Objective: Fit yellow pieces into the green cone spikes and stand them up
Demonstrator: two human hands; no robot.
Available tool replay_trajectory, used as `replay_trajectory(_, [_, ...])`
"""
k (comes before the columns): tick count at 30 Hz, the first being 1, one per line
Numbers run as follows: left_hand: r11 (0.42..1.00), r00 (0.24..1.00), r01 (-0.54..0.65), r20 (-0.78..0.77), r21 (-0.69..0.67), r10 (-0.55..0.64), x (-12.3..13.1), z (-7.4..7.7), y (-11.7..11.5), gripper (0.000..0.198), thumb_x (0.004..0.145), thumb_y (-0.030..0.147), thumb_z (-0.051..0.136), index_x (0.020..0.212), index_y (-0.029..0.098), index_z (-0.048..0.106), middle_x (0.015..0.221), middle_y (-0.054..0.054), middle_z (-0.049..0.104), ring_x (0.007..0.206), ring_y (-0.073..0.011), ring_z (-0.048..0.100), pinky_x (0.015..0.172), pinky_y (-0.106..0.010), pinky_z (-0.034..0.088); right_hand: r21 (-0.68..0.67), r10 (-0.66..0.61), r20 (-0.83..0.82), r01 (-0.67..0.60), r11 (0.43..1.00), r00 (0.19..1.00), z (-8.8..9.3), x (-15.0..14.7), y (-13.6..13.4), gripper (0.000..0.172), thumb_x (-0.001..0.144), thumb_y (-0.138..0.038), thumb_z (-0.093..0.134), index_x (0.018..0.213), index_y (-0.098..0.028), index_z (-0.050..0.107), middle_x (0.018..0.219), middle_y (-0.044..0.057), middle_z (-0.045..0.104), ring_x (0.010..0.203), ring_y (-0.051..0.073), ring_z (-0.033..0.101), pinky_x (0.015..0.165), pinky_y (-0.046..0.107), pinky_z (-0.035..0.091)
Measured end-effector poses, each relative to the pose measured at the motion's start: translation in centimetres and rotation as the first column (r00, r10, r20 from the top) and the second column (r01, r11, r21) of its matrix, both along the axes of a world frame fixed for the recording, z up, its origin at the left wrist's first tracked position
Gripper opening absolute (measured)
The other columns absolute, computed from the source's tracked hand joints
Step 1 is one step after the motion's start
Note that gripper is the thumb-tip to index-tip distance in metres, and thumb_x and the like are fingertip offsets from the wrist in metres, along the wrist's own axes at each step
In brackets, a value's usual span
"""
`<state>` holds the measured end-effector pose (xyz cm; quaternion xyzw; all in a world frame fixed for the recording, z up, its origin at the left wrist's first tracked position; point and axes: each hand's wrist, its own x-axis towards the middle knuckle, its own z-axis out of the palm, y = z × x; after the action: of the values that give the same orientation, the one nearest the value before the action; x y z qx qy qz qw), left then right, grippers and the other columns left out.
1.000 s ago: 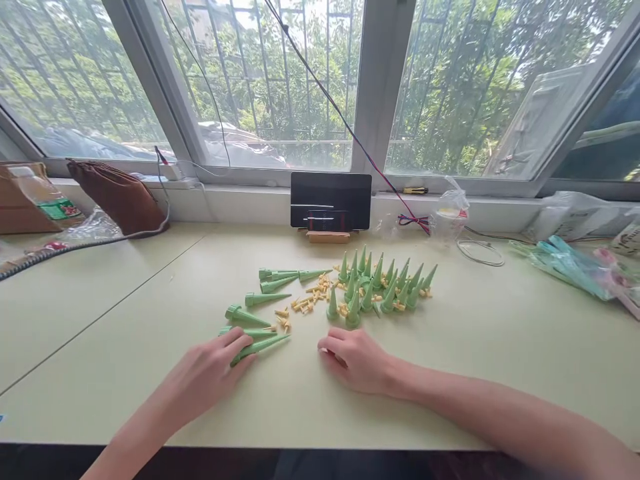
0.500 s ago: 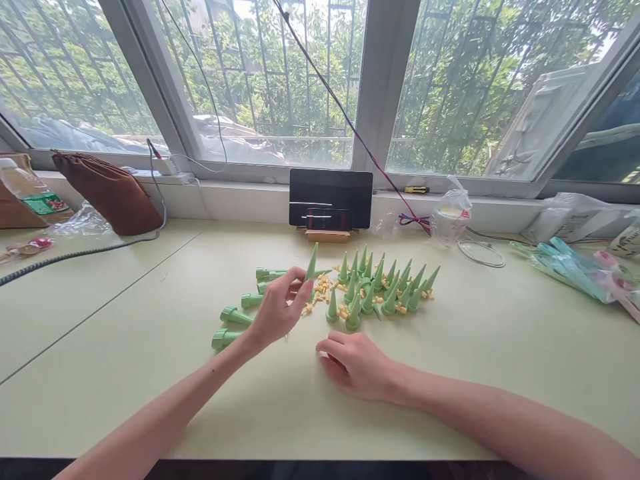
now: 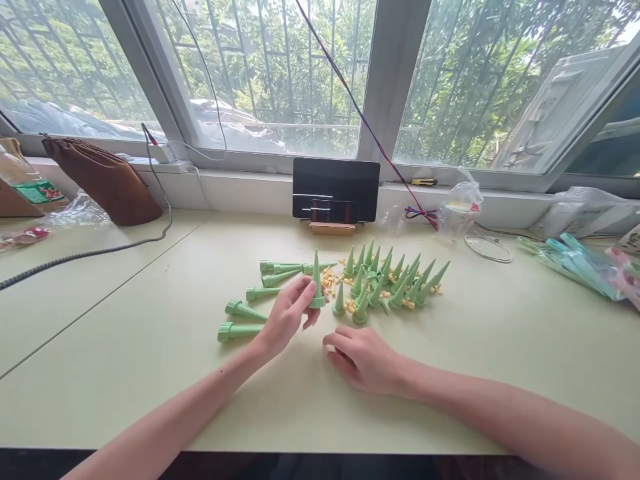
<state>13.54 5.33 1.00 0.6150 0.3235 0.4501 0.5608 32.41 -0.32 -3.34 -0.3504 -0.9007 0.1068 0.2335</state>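
Note:
Held upright in my left hand (image 3: 290, 308) is a green plastic watering spike (image 3: 317, 277), its point up and its round cap at the bottom. Thumb and fingers close on it just above the cap. My right hand (image 3: 363, 360) rests on the table with loosely curled fingers, a gap between thumb and forefinger and nothing visible in it. Beyond it, several green spikes (image 3: 359, 313) stand on their caps, points up, with small yellow valve pieces (image 3: 407, 305) among them. More spikes (image 3: 240, 331) lie on their sides left of my left hand. Loose yellow pieces (image 3: 329, 280) lie behind the held spike.
A dark tablet (image 3: 335, 179) with a phone (image 3: 334, 212) before it stands against the sill. At left are a brown pouch (image 3: 107, 183) and a black cable (image 3: 90, 255). Plastic-wrapped items (image 3: 575, 267) and a coiled white cable (image 3: 487, 248) lie at right.
My left hand has lowered and turned the spike, so its cap now shows below my thumb and it stands straighter. The view has shifted slightly; my right hand stays in place.

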Motion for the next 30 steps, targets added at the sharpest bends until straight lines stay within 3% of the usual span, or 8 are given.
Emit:
replay_trajectory(5, [0.999, 0.999, -0.036, -0.021, 0.029, 0.037, 0.1, 0.0, -0.2, 0.031, 0.098, 0.045, 0.051, 0.087, 0.017, 0.053, 0.091, -0.003, 0.060, 0.046, -0.0041, 0.043, 0.041, -0.021, 0.032, 0.000, -0.003, 0.009, 0.003, 1.000, 1.000, 0.0, 0.0, 0.1, 0.015, 0.096, -0.017, 0.045, 0.100, -0.018, 0.059, 0.083, 0.003, 0.062, 0.061, 0.013, 0.050, 0.056, 0.026, 0.032])
replay_trajectory(10, [0.961, 0.971, -0.198, -0.094, 0.192, 0.219, 0.1, 0.1, 0.0, 0.030, 0.096, 0.046, 0.054, 0.088, 0.018, 0.054, 0.080, 0.000, 0.055, 0.049, -0.0056, 0.045, 0.041, -0.019, 0.038, 0.002, -0.002, 0.005, 0.002, 1.000, 1.000, 0.0, 0.1, 0.1, 0.015, 0.097, -0.017, 0.046, 0.104, -0.018, 0.059, 0.086, 0.004, 0.064, 0.063, 0.013, 0.053, 0.057, 0.026, 0.033])
replay_trajectory(18, [0.899, 0.917, -0.379, -0.040, 0.222, 0.396, -0.7, 0.4, 1.1, 0.030, 0.094, 0.046, 0.057, 0.084, 0.018, 0.054, 0.076, -0.001, 0.055, 0.049, -0.0064, 0.045, 0.038, -0.017, 0.039, 0.053, -0.041, 0.013, 0.041, 0.998, 0.999, 0.2, -0.3, 0.3, 0.018, 0.098, -0.018, 0.043, 0.112, -0.018, 0.055, 0.093, 0.006, 0.061, 0.064, 0.013, 0.052, 0.056, 0.026, 0.033])
replay_trajectory(26, [0.878, 0.906, -0.414, 0.018, 0.240, 0.423, -1.1, 1.1, 1.3, 0.026, 0.095, 0.041, 0.056, 0.083, 0.018, 0.052, 0.078, -0.001, 0.060, 0.043, -0.0054, 0.045, 0.037, -0.019, 0.038, 0.097, -0.057, 0.016, 0.055, 0.994, 0.998, 0.6, -3.6, 2.1, 0.022, 0.101, -0.019, 0.038, 0.121, -0.018, 0.048, 0.116, 0.009, 0.056, 0.054, 0.008, 0.040, 0.049, 0.024, 0.028])
replay_trajectory(30, [0.861, 0.889, -0.451, 0.030, 0.234, 0.457, -1.3, 1.3, 1.3, 0.024, 0.095, 0.039, 0.056, 0.083, 0.019, 0.051, 0.072, 0.001, 0.056, 0.041, -0.0059, 0.045, 0.037, -0.020, 0.038, 0.109, -0.054, -0.032, 0.057, 0.992, 0.998, 0.7, -5.9, 3.6, 0.025, 0.103, -0.024, 0.039, 0.127, -0.019, 0.043, 0.115, 0.010, 0.055, 0.060, 0.010, 0.048, 0.051, 0.024, 0.031])
